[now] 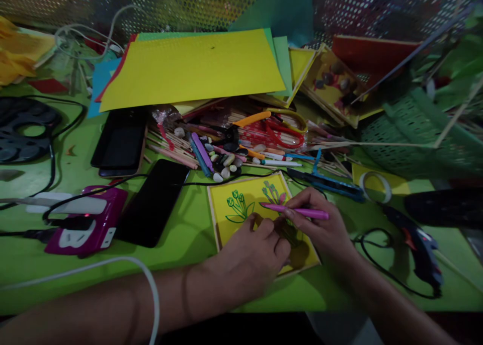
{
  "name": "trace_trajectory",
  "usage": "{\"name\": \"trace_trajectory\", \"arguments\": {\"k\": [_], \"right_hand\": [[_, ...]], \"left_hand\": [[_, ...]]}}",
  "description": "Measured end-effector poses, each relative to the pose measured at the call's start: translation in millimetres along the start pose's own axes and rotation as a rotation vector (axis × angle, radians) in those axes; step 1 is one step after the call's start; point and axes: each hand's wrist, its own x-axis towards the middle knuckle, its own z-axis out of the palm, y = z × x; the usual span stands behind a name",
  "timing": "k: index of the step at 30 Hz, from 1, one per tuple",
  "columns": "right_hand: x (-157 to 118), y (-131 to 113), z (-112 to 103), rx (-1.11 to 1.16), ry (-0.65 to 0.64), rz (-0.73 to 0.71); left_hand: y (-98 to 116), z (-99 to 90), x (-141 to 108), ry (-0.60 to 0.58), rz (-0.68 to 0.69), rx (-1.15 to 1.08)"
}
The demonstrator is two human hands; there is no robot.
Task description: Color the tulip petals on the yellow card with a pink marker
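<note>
My right hand grips a pink marker, its tip pointing left above a yellow framed panel. Green outlined tulips are drawn on the panel's left part. Beside them, to the right, is a second flower drawing with some pink on it, partly covered by my right hand. My left hand rests on the lower part of the panel, fingers curled and close together. What lies under those fingers, if anything, is hidden.
Behind the panel lie pebbles, markers, sticks and orange-handled scissors. Phones and a magenta power strip are at left. At right are a roll of tape, a glue gun and a green basket.
</note>
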Motion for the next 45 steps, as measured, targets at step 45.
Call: {"name": "trace_trajectory", "arguments": {"k": [45], "right_hand": [[-4, 1, -13, -0.067, 0.049, 0.099]], "left_hand": [[0, 3.4, -1, 0.038, -0.009, -0.002]]}}
